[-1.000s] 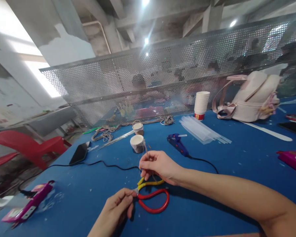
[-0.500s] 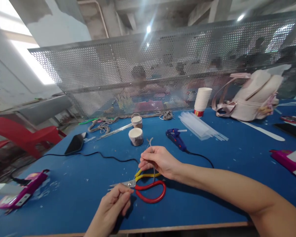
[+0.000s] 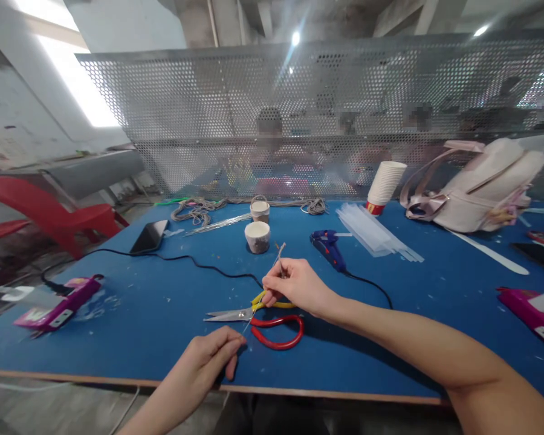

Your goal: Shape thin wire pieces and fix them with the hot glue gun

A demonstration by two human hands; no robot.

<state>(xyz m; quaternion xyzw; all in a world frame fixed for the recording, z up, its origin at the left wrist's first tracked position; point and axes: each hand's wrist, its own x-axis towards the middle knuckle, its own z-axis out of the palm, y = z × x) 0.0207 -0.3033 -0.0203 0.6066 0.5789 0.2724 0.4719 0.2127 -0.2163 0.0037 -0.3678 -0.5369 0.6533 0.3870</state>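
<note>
My R hand (image 3: pixel 272 290), forearm in from R, pinches grey cord (image 3: pixel 280 251) nr scissors (image 3: pixel 242 315); my L hand (image 3: pixel 215 356), lower, pinches thin strand (image 3: pixel 248 326). Red label (image 3: pixel 375 208) on cups (image 3: pixel 387 183) too small to read.

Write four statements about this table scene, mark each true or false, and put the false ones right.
1. The right grip pinches a thin strand. True.
2. The left grip holds the glue gun. False: the left grip is beside the scissors, and the glue gun lies farther off.
3. The cup stack stands left of the backpack in the picture. True.
4. Both scissor handles are red. False: one is a yellow handle.
</note>
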